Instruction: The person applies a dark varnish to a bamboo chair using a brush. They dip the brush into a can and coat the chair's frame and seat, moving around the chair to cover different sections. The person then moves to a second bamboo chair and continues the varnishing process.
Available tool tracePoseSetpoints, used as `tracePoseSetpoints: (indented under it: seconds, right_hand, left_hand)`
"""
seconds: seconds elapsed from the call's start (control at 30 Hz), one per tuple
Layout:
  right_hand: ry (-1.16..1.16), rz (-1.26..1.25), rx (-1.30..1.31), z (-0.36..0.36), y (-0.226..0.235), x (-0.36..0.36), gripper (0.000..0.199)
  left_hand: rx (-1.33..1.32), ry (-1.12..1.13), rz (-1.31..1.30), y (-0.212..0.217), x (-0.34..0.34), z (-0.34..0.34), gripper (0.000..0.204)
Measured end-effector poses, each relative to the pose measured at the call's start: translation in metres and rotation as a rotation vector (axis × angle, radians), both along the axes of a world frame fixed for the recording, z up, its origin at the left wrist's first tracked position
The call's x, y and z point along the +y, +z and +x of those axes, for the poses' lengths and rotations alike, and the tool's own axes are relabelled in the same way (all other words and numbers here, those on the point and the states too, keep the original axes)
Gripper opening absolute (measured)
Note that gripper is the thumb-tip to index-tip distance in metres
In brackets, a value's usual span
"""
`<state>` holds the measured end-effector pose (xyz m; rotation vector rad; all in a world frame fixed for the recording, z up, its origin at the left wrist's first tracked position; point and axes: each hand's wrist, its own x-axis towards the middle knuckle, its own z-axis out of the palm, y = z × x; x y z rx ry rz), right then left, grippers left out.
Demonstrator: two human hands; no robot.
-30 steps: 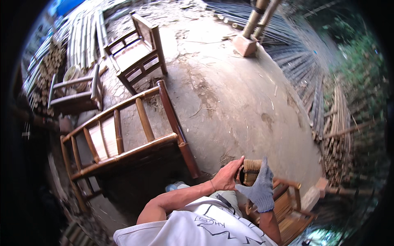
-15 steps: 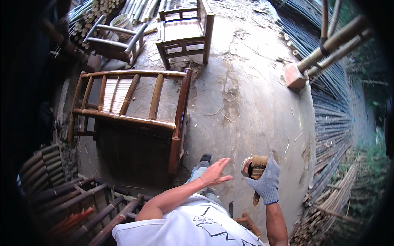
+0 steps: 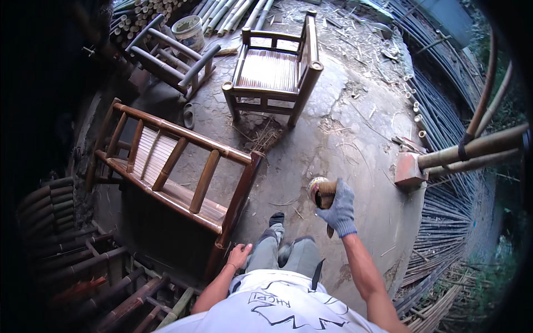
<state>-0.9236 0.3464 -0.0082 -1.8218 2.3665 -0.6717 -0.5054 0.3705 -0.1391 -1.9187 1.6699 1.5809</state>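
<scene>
My right hand (image 3: 336, 208), in a grey knitted glove, is closed round a small round can (image 3: 314, 187) and a wide brush (image 3: 326, 194). The can's mouth is dark inside, and the brush lies across it with its handle end showing below the glove. My bare left hand (image 3: 239, 256) hangs low beside the near end post of a brown, glossy bamboo bench (image 3: 208, 150); its fingers are loosely apart, and nothing shows in them. Whether it touches the post I cannot tell. The bench has a slatted back and a pale woven part behind the bars.
A bamboo armchair (image 3: 272, 69) stands ahead, with an unfinished-looking bamboo frame (image 3: 172, 58) and a bucket (image 3: 189, 33) to its left. On the right, a brick-coloured block (image 3: 410, 170) carries bamboo poles. Long bamboo stalks (image 3: 444, 222) lie beyond. Dark bamboo furniture (image 3: 111, 277) stands near left.
My left hand has dropped from in front of me to beside the bench's end post. My right hand, still holding can and brush, appears farther forward and left as the view has shifted.
</scene>
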Motion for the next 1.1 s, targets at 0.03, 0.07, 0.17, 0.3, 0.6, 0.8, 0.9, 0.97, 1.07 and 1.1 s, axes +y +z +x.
tracePoseSetpoints:
  seconds: [0.03, 0.07, 0.17, 0.3, 0.6, 0.8, 0.9, 0.97, 1.07, 1.1]
  right_hand:
    - [0.021, -0.023, 0.025, -0.012, -0.015, -0.026, 0.124]
    - [0.036, 0.022, 0.005, -0.030, -0.030, -0.055, 0.123]
    - [0.083, 0.093, -0.018, -0.078, -0.095, -0.124, 0.123]
    - [0.177, 0.179, -0.055, -0.126, -0.215, -0.210, 0.122]
    - [0.224, 0.276, -0.034, -0.188, -0.494, -0.326, 0.122]
    - [0.171, 0.337, -0.043, -0.207, -0.569, -0.354, 0.121]
    - [0.143, 0.370, -0.051, -0.210, -0.577, -0.351, 0.121]
    - [0.161, 0.380, -0.068, -0.222, -0.580, -0.344, 0.122]
    - [0.217, 0.452, -0.123, -0.227, -0.571, -0.340, 0.127]
    - [0.245, 0.448, -0.126, -0.230, -0.569, -0.340, 0.128]
  left_hand:
    - [0.010, 0.045, 0.015, -0.001, 0.001, -0.004, 0.075]
    - [0.020, 0.098, 0.020, -0.005, -0.004, -0.016, 0.075]
    - [-0.028, 0.188, 0.159, -0.018, 0.000, -0.050, 0.075]
    - [-0.157, 0.365, 0.477, -0.047, 0.036, -0.105, 0.107]
    - [-0.430, 0.657, 0.648, -0.075, 0.066, -0.242, 0.083]
    - [-0.425, 0.754, 0.660, -0.086, 0.093, -0.289, 0.083]
    - [-0.435, 0.894, 0.753, -0.082, 0.080, -0.307, 0.081]
    - [-0.440, 0.897, 0.842, -0.084, 0.080, -0.315, 0.079]
    - [-0.428, 0.951, 0.844, -0.083, 0.078, -0.329, 0.085]
    - [-0.464, 0.926, 0.831, -0.078, 0.064, -0.333, 0.088]
